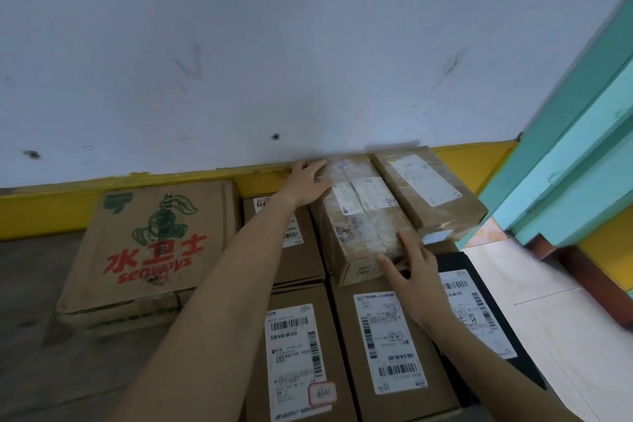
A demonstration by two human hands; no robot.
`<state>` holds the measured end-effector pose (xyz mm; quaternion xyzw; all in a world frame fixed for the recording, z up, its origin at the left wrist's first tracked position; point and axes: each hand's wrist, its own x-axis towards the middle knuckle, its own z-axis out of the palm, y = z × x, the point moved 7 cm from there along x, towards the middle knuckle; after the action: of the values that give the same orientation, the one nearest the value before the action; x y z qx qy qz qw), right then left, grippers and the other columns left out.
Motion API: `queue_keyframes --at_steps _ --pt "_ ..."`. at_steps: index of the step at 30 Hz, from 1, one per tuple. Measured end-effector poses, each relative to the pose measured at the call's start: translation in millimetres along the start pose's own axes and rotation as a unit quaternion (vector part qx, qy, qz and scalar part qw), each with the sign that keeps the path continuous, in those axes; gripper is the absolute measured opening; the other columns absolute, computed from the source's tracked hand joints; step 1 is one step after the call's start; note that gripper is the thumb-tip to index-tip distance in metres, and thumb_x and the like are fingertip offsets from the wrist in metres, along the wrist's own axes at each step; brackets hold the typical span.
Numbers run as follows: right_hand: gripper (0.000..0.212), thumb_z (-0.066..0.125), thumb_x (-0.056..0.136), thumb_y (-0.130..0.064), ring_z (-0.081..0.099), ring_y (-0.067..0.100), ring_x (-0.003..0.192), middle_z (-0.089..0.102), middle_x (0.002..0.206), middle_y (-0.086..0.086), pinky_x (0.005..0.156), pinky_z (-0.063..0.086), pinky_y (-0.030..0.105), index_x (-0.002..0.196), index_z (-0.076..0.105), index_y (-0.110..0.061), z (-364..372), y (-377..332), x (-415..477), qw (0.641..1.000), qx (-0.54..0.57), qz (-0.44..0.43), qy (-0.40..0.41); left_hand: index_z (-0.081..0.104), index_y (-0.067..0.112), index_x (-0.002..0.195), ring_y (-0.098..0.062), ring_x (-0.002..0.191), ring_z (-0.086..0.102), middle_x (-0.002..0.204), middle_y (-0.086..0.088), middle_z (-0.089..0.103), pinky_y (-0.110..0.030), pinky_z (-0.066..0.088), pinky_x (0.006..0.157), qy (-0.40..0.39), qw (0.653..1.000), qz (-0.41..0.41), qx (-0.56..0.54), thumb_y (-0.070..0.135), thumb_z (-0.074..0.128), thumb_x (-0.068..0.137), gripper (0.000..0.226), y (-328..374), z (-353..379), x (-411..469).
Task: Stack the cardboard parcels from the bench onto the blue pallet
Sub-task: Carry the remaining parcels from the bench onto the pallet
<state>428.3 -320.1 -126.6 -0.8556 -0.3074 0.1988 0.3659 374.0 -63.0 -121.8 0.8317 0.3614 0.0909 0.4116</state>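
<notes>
2 brown boxes [390, 343] with white barcode labels lie nearest, side by side, with a black parcel [479, 312] at their right. On top of this layer, close to the white wall [308, 44], lies the taped parcel [363, 216]. The left hand [306, 181] rests on its far left corner, fingers straight and together. The right hand [411, 271] presses its near end, fingers spread. Another parcel [428, 192] sits touching its right side. A big printed carton [150, 250] lies to the left, and a teal door frame [565, 147] stands at the right.
</notes>
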Motion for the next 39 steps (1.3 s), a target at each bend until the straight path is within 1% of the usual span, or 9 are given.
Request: queue_keyframes --at_steps 3,7,9,18,21,25,32,36,39 --pt "0.065 0.054 0.088 -0.046 0.039 0.027 0.129 0.023 0.148 0.009 0.102 0.039 0.041 0.145 0.024 -0.036 0.6 -1.5 -1.4 1.000 0.008 -0.007 0.008 0.034 0.026 0.144 -0.021 0.132 0.040 0.154 -0.007 0.011 -0.033 0.029 0.111 0.011 0.999 0.013 -0.036 0.038 0.052 0.093 0.056 -2.2 3.2 4.1" --pt "0.065 0.054 0.087 -0.047 0.042 0.025 0.126 0.025 0.146 0.009 0.095 0.043 0.035 0.145 0.025 -0.035 1.1 -2.2 -8.3 1.000 0.002 -0.023 0.017 0.036 0.027 0.143 -0.027 0.142 0.021 0.155 -0.006 0.003 -0.035 0.024 0.113 0.027 0.998 0.007 -0.057 0.038 0.055 0.091 0.056 -6.9 6.4 -1.9" --pt "0.065 0.054 0.087 -0.047 0.042 0.025 0.126 0.025 0.145 0.010 0.093 0.043 0.032 0.144 0.026 -0.034 2.2 -4.1 -15.5 0.999 -0.003 -0.032 0.016 0.037 0.026 0.143 -0.028 0.142 0.019 0.155 -0.006 0.002 -0.034 0.024 0.113 0.034 0.997 0.006 -0.062 0.038 0.056 0.091 0.057 -7.8 2.5 -10.9" --pt "0.063 0.056 0.087 -0.043 0.043 0.025 0.123 0.029 0.143 0.012 0.090 0.041 0.027 0.143 0.032 -0.030 -16.0 -48.3 -89.8 0.994 0.003 -0.101 0.037 0.038 0.021 0.141 -0.027 0.130 0.040 0.148 -0.012 0.010 -0.030 0.033 0.107 0.094 0.994 0.030 -0.051 0.041 0.059 0.088 0.060 23.7 -55.2 -101.4" --pt "0.063 0.056 0.087 -0.044 0.043 0.025 0.123 0.027 0.144 0.010 0.087 0.040 0.026 0.144 0.030 -0.031 -27.9 -66.1 -133.9 0.990 0.012 -0.132 0.042 0.039 0.022 0.140 -0.026 0.129 0.039 0.146 -0.010 0.011 -0.030 0.036 0.104 0.127 0.990 0.045 -0.051 0.041 0.059 0.088 0.059 39.9 -79.8 -156.7" --pt "0.065 0.055 0.087 -0.045 0.043 0.029 0.126 0.026 0.146 0.011 0.102 0.042 0.041 0.144 0.028 -0.031 -33.5 -87.8 -211.1 0.984 0.018 -0.174 0.029 0.039 0.023 0.140 -0.030 0.128 0.041 0.146 -0.008 0.011 -0.041 0.042 0.106 0.167 0.984 0.047 -0.035 0.043 0.059 0.087 0.060 48.1 -109.7 -253.2" --pt "0.065 0.057 0.086 -0.046 0.043 0.030 0.125 0.030 0.145 0.012 0.102 0.041 0.048 0.143 0.031 -0.031 2.9 -132.7 -346.1 0.971 0.058 -0.233 -0.016 0.040 0.021 0.140 -0.026 0.127 0.043 0.143 -0.010 0.016 -0.034 0.034 0.111 0.246 0.969 0.006 -0.013 0.039 0.060 0.087 0.060 21.7 -170.3 -441.4" --pt "0.065 0.056 0.087 -0.046 0.036 0.027 0.131 0.027 0.147 0.010 0.105 0.036 0.044 0.144 0.030 -0.030 42.3 -170.3 -409.4 0.958 0.073 -0.266 -0.079 0.040 0.021 0.141 -0.026 0.130 0.038 0.141 -0.012 0.021 -0.027 0.027 0.111 0.293 0.955 -0.037 0.019 0.037 0.061 0.088 0.060 -11.7 -217.6 -539.6" --pt "0.065 0.054 0.087 -0.049 0.036 0.027 0.131 0.024 0.148 0.008 0.105 0.034 0.040 0.145 0.028 -0.032 72.0 -197.3 -452.4 0.950 0.068 -0.286 -0.103 0.042 0.024 0.140 -0.029 0.128 0.041 0.141 -0.013 0.023 -0.028 0.030 0.109 0.326 0.943 -0.062 0.018 0.036 0.063 0.086 0.058 -38.0 -247.5 -602.9"
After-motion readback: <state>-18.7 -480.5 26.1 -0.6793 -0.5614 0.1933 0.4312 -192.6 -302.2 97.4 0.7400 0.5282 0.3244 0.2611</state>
